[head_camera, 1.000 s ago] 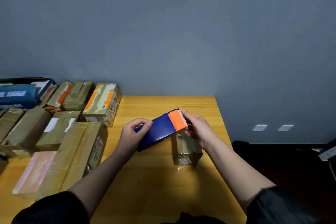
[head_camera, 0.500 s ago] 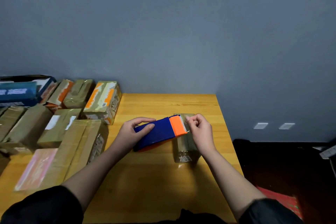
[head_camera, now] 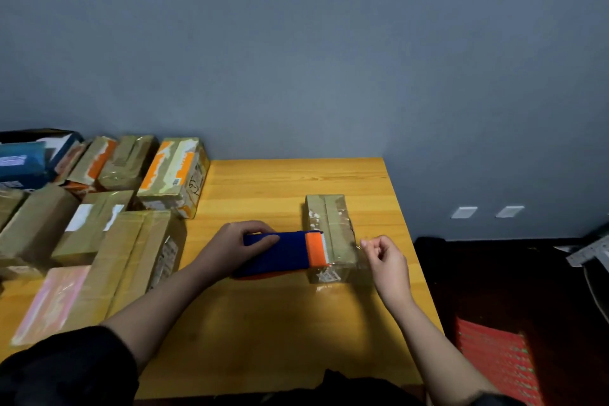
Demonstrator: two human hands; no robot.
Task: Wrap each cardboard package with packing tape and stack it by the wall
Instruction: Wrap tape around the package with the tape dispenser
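Package (head_camera: 330, 234) lies flat on the table (head_camera: 280, 323) between the hands, long axis pointing away toward the wall. Left hand (head_camera: 230, 245) grips the blue-and-orange tape dispenser (head_camera: 283, 254), its orange end touching the package. Right hand (head_camera: 385, 257), fingers curled, pinches clear tape (head_camera: 357, 249) stretched across the package.

From the small package (head_camera: 329, 234) mid-table, bare wooden table (head_camera: 280, 333) lies open toward six o'clock and toward twelve up to the wall (head_camera: 296, 59). At nine to ten o'clock the crowd of wrapped boxes (head_camera: 99, 224) blocks passage; the tape dispenser (head_camera: 280, 254) sits just beside it at nine.
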